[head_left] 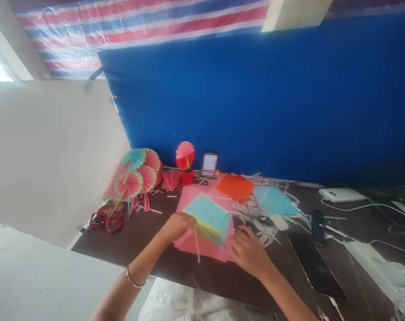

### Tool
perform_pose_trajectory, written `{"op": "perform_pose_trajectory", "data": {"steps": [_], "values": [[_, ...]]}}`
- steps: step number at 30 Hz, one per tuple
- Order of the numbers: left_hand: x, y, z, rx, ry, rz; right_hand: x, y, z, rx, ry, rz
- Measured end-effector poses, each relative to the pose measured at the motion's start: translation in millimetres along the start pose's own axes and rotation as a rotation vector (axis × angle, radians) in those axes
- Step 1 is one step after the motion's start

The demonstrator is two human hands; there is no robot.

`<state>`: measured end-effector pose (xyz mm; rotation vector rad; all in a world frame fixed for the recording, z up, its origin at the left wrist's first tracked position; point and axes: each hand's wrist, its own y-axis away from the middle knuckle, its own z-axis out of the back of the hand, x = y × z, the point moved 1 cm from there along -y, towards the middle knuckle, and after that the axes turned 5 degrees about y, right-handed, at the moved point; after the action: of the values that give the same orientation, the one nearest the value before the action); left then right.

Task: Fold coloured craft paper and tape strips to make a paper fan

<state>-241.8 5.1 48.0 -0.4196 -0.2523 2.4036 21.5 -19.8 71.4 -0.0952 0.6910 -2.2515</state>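
My left hand (175, 226) is closed on the left edge of a stack of coloured paper sheets (209, 217), light blue on top, yellow and green beneath, lifted off the table. A thin white paper strip (197, 245) hangs down below that hand. My right hand (247, 250) rests beside the stack's right corner, fingers curled and touching the table; what it holds, if anything, is hidden. Pink paper sheets (202, 247) lie under both hands on the dark brown table (149, 240).
Several folded paper fans (135, 176) stand at the left, one red fan (185, 156) in a pot further back. An orange sheet (235, 186), a blue sheet (274, 200), paper scraps, a black phone (314, 265), a power bank (341, 194) and cables lie right. A blue board stands behind.
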Motion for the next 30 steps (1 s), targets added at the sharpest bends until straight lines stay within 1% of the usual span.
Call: {"op": "perform_pose_trajectory", "data": {"steps": [2,3,4,6,8,11,14,17,21,25,27,30], "values": [[3.4,0.3,6.6,-0.017,-0.032,0.064,-4.7,0.3,3.6,-0.021,0.001,-0.055],[2.4,-0.9,8.5,-0.026,-0.046,0.068,-4.4,-1.3,4.5,-0.036,-0.005,-0.076],[-0.6,-2.9,9.4,-0.028,-0.056,0.050,-2.1,-3.9,4.6,-0.052,-0.014,-0.093],[-11.2,-8.3,8.9,-0.015,-0.075,-0.038,7.0,-11.4,2.2,-0.077,-0.026,-0.102],[-23.9,-13.4,7.6,0.007,-0.101,-0.102,17.8,-19.2,-3.2,-0.068,-0.020,-0.098],[-38.7,-17.1,7.5,0.012,-0.144,-0.120,27.7,-27.1,-12.6,-0.043,-0.031,-0.079],[-45.4,-17.6,8.2,-0.041,-0.161,-0.120,28.9,-30.0,-17.3,-0.061,-0.049,-0.033],[-47.3,-18.3,6.2,-0.079,-0.180,-0.151,27.6,-30.4,-16.7,-0.077,-0.069,0.020],[-46.7,-18.7,3.3,-0.087,-0.201,-0.202,23.3,-28.0,-11.6,-0.092,-0.071,0.030],[-42.5,-16.2,7.9,-0.113,-0.225,-0.256,15.2,-22.2,-4.4,-0.150,-0.059,0.052],[-39.4,-14.9,11.3,-0.108,-0.241,-0.284,11.6,-19.7,-0.7,-0.145,-0.039,0.056],[-34.8,-13.6,14.9,-0.070,-0.234,-0.317,7.2,-16.9,4.2,-0.109,-0.012,0.065]]}}
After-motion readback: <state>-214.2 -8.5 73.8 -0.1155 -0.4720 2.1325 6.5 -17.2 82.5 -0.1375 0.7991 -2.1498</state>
